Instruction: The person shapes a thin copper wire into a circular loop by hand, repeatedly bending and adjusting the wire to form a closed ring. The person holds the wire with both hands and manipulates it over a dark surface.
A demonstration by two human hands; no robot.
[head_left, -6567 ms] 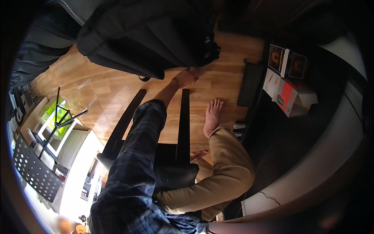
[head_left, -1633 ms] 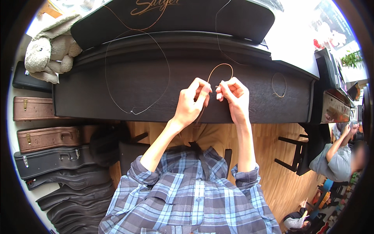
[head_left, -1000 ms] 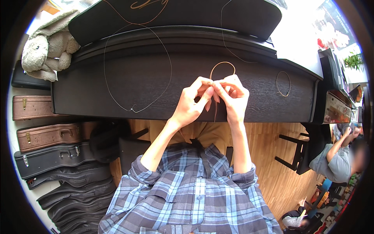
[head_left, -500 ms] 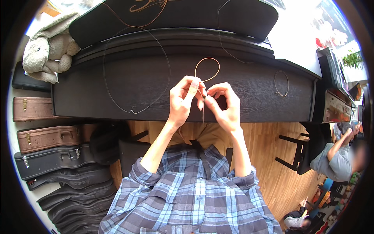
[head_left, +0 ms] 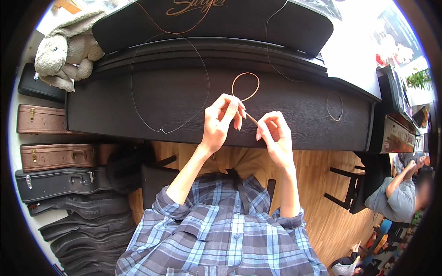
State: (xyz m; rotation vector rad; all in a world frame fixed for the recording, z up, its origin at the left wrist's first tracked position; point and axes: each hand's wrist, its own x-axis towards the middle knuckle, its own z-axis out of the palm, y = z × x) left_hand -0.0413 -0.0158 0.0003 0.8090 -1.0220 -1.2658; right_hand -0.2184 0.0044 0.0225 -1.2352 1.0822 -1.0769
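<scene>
My left hand (head_left: 220,123) pinches a coiled copper-coloured string (head_left: 259,84), whose round loop stands out beyond the fingertips. My right hand (head_left: 278,138) is to the right and a little nearer me, its thumb and forefinger closed on the same string. A short straight length runs taut between the two hands. Both hands hover over the near part of a black piano-like cabinet (head_left: 304,122). On its surface lie a wide thin silvery wire loop (head_left: 208,89) to the left and a small wire coil (head_left: 342,109) to the right.
Another copper-coloured wire (head_left: 172,33) and a thin pale wire (head_left: 268,57) hang over the raised back panel. A grey plush rabbit (head_left: 53,57) sits at the far left. Instrument cases (head_left: 60,157) line the left side. A black stool (head_left: 352,191) and a person (head_left: 396,198) are at right.
My hands have drawn apart: the right one moved right and toward me, pulling a straight stretch of string between them. The whole view has shifted slightly.
</scene>
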